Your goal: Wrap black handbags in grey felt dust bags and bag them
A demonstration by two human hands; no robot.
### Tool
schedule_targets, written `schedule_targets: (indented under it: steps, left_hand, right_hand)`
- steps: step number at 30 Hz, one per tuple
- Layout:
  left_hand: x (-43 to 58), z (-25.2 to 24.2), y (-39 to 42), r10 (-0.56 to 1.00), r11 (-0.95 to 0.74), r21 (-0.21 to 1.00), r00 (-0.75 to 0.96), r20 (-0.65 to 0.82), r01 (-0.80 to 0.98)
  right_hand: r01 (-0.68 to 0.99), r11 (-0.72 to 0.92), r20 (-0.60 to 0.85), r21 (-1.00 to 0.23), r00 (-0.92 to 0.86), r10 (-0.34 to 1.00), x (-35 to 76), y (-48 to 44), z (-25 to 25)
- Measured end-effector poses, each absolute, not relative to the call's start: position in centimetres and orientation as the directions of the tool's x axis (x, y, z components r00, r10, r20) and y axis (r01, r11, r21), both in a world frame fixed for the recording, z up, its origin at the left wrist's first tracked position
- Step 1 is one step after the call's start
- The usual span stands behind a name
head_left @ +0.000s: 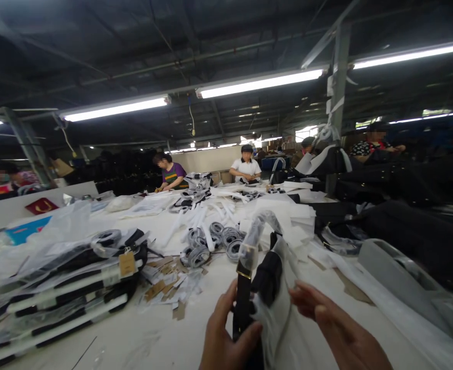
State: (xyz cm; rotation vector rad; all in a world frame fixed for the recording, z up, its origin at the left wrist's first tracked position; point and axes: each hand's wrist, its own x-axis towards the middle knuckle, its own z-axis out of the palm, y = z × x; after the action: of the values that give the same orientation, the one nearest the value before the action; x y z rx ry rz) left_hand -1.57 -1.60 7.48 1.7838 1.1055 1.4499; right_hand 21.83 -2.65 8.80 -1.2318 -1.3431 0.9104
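Observation:
In the lower middle of the head view, my left hand (pixel 228 329) is closed around the side of a black bag (pixel 267 277), fingers behind and thumb in front. A dark strap with a gold-coloured buckle (pixel 244 271) runs up the bag's near side. It leads to an arched handle (pixel 258 228) wrapped in clear plastic. A thin white wrapping sheet (pixel 282 313) hangs along the bag's right side. Just right of that sheet is my right hand (pixel 336 321), its fingers extended and slightly bent, thumb apart. Whether its fingertips touch the sheet is unclear.
Wrapped black bags (pixel 76 288) with paper tags are stacked at left. Coiled plastic-wrapped straps (pixel 214 239) and loose brown tags (pixel 165 285) lie mid-table. White sheets (pixel 301 216) and black bag material (pixel 403 236) are at right. Several co-workers, one in a white shirt (pixel 245 168), sit beyond.

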Motion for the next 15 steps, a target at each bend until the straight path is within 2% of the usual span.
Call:
schedule_targets:
  steps: [2,4,6,11,15]
  left_hand:
    - [-2.0,9.0,-1.3,0.916,-0.396,0.917,0.082,0.391,0.045]
    - [-1.9,11.6,-0.8,0.954,-0.274,0.947,0.078,0.290,-0.166]
    - [-1.3,14.5,-0.1,0.968,-0.183,0.941,0.113,0.223,-0.285]
    - [0.6,19.8,1.0,0.934,-0.114,0.961,0.303,0.190,-0.251]
    - [1.2,19.7,0.7,0.935,-0.209,0.965,0.258,0.245,-0.158]
  right_hand:
    - [-0.020,0.252,0.252,-0.967,0.025,0.968,20.4,-1.9,11.8]
    - [-0.176,0.209,0.225,-0.962,-0.075,0.971,18.9,-0.6,14.4]
    - [-0.302,0.134,0.189,-0.944,-0.162,0.968,17.7,0.8,16.5]
    - [-0.461,0.114,0.241,-0.880,-0.225,0.944,16.1,2.3,20.8]
    - [-0.507,0.162,0.314,-0.846,-0.229,0.921,15.4,1.8,22.0]
